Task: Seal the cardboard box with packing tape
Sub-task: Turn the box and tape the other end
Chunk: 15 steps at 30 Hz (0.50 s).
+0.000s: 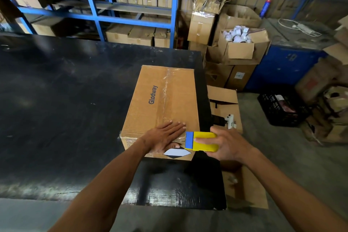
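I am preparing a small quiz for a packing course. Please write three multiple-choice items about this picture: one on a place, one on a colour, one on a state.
1. Where does the left hand lie?
A. flat on the near end of the top of the cardboard box
B. on the black table
C. inside the black crate

2. What colours has the tape dispenser in the right hand?
A. red and white
B. yellow with a blue front
C. all green

3. What is the state of the box's top seam?
A. flaps standing open
B. closed, with clear tape along it
C. closed, with no tape at all

Answers: 1 A, the palm and fingers rest on the top by the near edge. 2 B, the body is yellow and the end toward the box is blue. 3 B, the flaps lie shut and glossy tape runs along the centre.
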### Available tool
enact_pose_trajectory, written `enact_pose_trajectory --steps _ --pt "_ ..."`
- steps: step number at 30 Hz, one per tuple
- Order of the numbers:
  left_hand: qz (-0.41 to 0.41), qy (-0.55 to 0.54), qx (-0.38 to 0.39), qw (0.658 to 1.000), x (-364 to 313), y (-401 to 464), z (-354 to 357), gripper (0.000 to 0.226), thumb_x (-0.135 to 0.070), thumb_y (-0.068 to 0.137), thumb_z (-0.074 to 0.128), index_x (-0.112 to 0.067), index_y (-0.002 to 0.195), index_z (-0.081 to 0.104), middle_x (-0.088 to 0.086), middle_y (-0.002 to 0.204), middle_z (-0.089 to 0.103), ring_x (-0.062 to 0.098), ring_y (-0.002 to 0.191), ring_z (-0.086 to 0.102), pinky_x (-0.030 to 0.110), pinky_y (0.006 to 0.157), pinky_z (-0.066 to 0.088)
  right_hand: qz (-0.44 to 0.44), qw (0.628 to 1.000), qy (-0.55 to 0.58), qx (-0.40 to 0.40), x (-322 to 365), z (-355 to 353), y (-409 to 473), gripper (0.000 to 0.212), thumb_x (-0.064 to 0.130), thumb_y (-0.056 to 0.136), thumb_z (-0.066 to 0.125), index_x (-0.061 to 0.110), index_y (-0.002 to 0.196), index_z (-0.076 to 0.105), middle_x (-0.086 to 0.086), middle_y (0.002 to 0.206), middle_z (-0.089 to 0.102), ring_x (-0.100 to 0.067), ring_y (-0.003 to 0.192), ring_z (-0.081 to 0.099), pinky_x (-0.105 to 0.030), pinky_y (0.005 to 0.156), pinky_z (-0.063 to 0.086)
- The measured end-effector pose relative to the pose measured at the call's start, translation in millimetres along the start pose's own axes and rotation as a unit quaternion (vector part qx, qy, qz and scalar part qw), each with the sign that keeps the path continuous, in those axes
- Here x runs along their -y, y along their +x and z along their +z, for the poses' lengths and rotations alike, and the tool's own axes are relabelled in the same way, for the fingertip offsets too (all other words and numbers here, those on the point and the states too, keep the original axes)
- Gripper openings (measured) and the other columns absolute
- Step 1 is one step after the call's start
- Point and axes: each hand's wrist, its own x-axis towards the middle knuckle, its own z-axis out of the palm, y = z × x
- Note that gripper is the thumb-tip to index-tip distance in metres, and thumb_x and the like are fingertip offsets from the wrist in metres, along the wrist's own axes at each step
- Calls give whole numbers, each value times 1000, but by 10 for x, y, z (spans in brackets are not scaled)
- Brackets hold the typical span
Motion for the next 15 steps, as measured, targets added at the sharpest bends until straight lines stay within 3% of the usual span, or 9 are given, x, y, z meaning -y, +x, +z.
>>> enact_pose_trajectory --steps 4,8,11,15 --pt "0 -7 -3 1000 -8 3 -28 70 -53 104 24 -7 156 18 9 163 16 23 151 14 37 122 5 -15 1000 -23 -4 -124 -99 -115 56 62 79 48 47 133 48 -2 90 55 -15 62 51 -24 48 37" --pt "-6 -8 1 1000 -19 -8 -36 69 -54 105 21 -9 157 13 8 164 13 22 152 10 40 124 9 0 1000 -28 -7 -366 -111 -368 58 61 79 51 49 135 43 -4 97 59 -18 70 58 -22 51 32" --pt "-1 -15 9 1000 -37 6 -67 71 -55 104 24 -10 157 9 7 165 10 22 152 7 43 124 7 0 999 -36 5 -377 -20 -356 65 57 77 64 47 136 41 -4 96 58 -19 73 59 -24 50 39" --pt "-22 -16 25 999 -98 119 -159 82 -65 99 25 -10 157 11 13 162 23 29 150 19 48 123 12 -2 999 -44 -5 -357 44 -355 71 53 70 76 43 134 46 -4 92 56 -18 71 56 -24 50 39"
